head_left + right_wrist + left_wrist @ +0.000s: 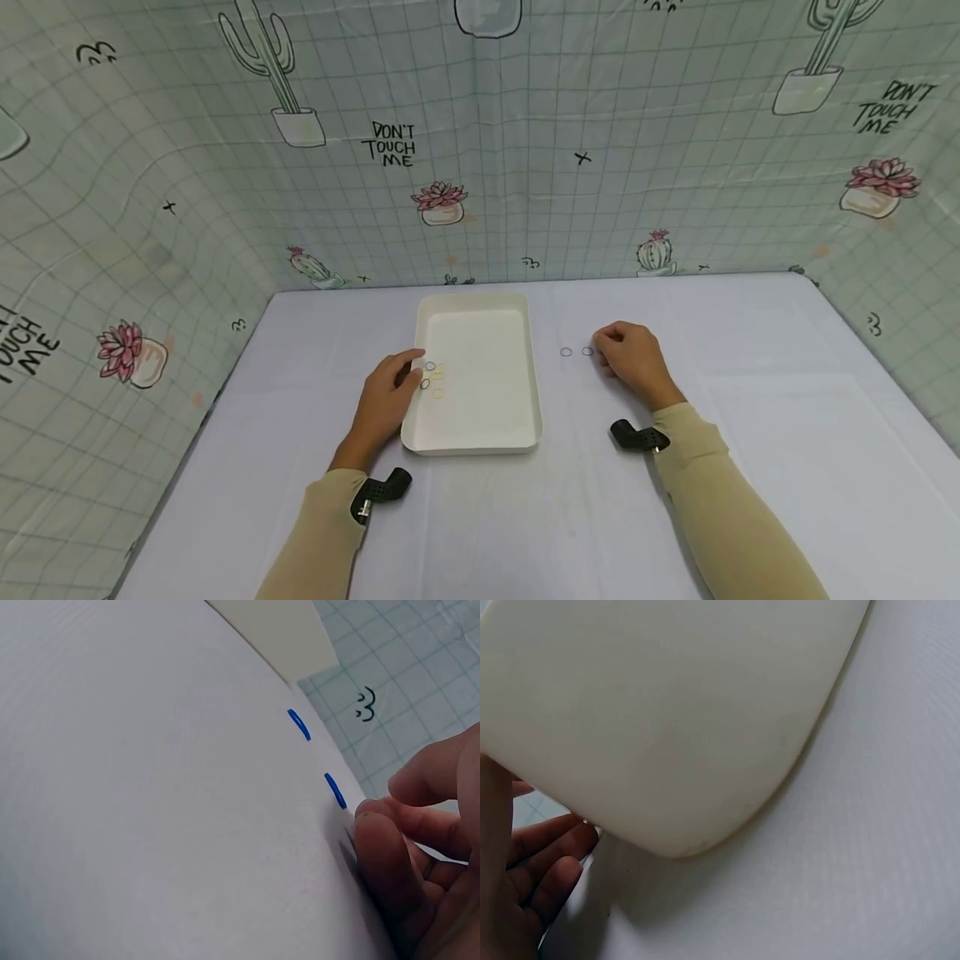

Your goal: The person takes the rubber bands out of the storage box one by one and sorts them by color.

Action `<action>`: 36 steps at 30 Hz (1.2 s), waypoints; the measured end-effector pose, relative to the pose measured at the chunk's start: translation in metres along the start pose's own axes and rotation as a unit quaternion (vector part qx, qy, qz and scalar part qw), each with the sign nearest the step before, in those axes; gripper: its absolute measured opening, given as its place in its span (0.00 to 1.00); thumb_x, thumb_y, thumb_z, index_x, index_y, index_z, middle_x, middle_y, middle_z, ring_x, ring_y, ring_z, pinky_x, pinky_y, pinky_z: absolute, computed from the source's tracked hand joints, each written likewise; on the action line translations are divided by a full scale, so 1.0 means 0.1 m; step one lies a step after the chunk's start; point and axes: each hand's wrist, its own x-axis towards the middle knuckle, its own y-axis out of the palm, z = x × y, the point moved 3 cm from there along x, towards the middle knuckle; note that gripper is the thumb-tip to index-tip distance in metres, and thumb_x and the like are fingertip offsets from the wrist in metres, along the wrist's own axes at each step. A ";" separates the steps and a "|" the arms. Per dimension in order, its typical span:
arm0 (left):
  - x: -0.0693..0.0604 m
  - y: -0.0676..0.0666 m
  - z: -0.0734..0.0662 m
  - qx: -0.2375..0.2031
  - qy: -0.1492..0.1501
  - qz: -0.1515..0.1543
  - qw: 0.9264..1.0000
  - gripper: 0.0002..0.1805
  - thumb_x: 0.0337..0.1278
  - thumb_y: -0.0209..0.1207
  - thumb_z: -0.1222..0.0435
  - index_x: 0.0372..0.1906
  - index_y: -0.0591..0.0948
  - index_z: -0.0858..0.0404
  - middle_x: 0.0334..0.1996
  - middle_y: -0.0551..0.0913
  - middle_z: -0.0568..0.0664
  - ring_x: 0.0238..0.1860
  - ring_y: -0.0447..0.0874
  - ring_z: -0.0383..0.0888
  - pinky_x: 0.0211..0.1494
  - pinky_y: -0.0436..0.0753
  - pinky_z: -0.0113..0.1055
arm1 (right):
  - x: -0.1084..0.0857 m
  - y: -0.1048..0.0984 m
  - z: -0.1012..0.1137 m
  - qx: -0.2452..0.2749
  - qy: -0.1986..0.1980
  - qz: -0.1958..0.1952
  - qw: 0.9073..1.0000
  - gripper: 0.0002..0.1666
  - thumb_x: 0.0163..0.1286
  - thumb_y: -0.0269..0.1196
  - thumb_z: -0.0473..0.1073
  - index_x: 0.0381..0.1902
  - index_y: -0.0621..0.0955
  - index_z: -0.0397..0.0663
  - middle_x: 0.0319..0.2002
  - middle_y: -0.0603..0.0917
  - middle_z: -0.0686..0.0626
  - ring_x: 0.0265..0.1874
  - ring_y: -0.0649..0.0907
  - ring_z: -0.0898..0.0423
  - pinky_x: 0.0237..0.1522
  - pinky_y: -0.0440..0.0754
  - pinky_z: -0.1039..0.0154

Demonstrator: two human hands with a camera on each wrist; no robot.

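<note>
My left hand [381,400] grips the left wall of a white tray [480,442], with thumb and index at the rim; in the left wrist view its other fingers [559,881] curl against the outside. Inside the tray, near that hand, lie several thin rings like small rubber bands: yellow ones [438,393], a blue one [430,366] and a dark one [425,384]. On the table right of the tray lie two blue rings [298,724]. Right beside the nearer blue ring [335,791], my right hand [630,358] has curled fingers and close fingertips; whether they pinch anything is hidden.
A white cloth covers the table [480,525]. Behind and at both sides hangs a gridded curtain [525,167] with cactus drawings. Each sleeved wrist wears a black camera mount, one on the left [381,492] and one on the right [637,435].
</note>
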 end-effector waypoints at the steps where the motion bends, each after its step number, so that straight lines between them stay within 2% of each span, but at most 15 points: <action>1: 0.00 0.00 0.00 -0.001 0.001 0.001 1.000 0.20 0.72 0.55 0.62 0.65 0.79 0.57 0.50 0.78 0.55 0.47 0.73 0.50 0.52 0.72 0.46 | 0.00 0.00 -0.01 0.001 0.001 -0.001 1.000 0.16 0.74 0.56 0.46 0.45 0.83 0.39 0.29 0.83 0.44 0.26 0.82 0.52 0.29 0.82 0.61; 6: 0.00 0.01 0.00 0.001 0.002 0.010 1.000 0.20 0.73 0.55 0.61 0.65 0.78 0.56 0.52 0.78 0.55 0.48 0.74 0.50 0.54 0.73 0.46 | 0.02 -0.01 -0.05 0.024 0.018 -0.007 1.000 0.17 0.75 0.56 0.47 0.48 0.82 0.39 0.34 0.84 0.43 0.27 0.82 0.53 0.29 0.83 0.62; 13: 0.02 0.01 -0.02 0.004 0.005 0.008 1.000 0.20 0.73 0.55 0.61 0.66 0.78 0.56 0.52 0.79 0.55 0.48 0.74 0.50 0.53 0.73 0.47 | 0.04 -0.03 -0.03 0.125 0.033 -0.022 0.991 0.19 0.76 0.57 0.46 0.53 0.81 0.36 0.40 0.84 0.40 0.27 0.83 0.55 0.28 0.83 0.62; 16: 0.02 0.00 -0.02 0.003 -0.003 0.009 1.000 0.21 0.73 0.55 0.60 0.67 0.77 0.55 0.53 0.79 0.55 0.48 0.74 0.50 0.54 0.73 0.46 | 0.03 0.00 0.02 0.178 0.049 0.005 0.983 0.20 0.77 0.56 0.46 0.55 0.79 0.35 0.40 0.83 0.43 0.28 0.82 0.57 0.28 0.82 0.63; 20: 0.01 0.00 -0.01 -0.001 -0.009 0.010 1.000 0.23 0.73 0.55 0.60 0.69 0.75 0.55 0.53 0.79 0.54 0.48 0.75 0.49 0.53 0.73 0.46 | 0.00 0.03 0.11 0.236 0.084 0.053 0.967 0.22 0.77 0.57 0.46 0.58 0.78 0.33 0.39 0.82 0.46 0.30 0.81 0.59 0.31 0.82 0.65; 23: 0.02 0.00 -0.01 -0.004 -0.006 0.012 1.000 0.23 0.74 0.54 0.61 0.70 0.75 0.55 0.52 0.79 0.54 0.47 0.75 0.48 0.52 0.73 0.45 | -0.02 0.03 0.18 0.239 0.083 0.066 0.965 0.24 0.77 0.58 0.47 0.58 0.78 0.32 0.38 0.83 0.47 0.31 0.81 0.59 0.33 0.81 0.65; 28: 0.01 -0.01 -0.01 -0.003 -0.014 0.008 1.000 0.22 0.73 0.54 0.60 0.69 0.76 0.55 0.49 0.79 0.53 0.45 0.73 0.48 0.49 0.72 0.44 | -0.02 0.07 0.34 0.217 0.047 0.086 0.971 0.25 0.76 0.58 0.49 0.57 0.78 0.31 0.39 0.83 0.45 0.34 0.82 0.57 0.37 0.81 0.64; 36: 0.02 0.00 0.00 0.002 -0.009 0.006 1.000 0.21 0.73 0.55 0.61 0.67 0.77 0.55 0.51 0.79 0.53 0.46 0.74 0.48 0.52 0.72 0.44 | 0.00 0.27 0.60 0.212 0.032 0.111 0.971 0.24 0.77 0.56 0.48 0.57 0.79 0.32 0.37 0.82 0.44 0.33 0.81 0.54 0.35 0.82 0.62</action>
